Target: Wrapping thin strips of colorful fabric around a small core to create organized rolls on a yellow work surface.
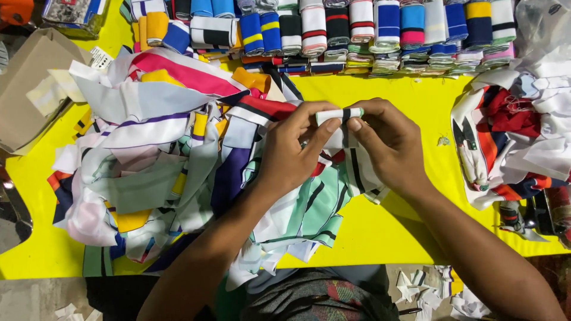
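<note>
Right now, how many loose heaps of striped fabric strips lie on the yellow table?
2: a large loose heap of striped fabric strips left of centre under the hands, and a smaller heap at the right edge, partly cut off by the frame.

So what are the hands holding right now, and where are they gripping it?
Both hands pinch a small folded mint-and-white striped fabric strip: the left hand at its left end, the right hand at its right end.

Yellow table (410, 226), fabric strips (148, 172), folded rolls (357, 32)
</note>
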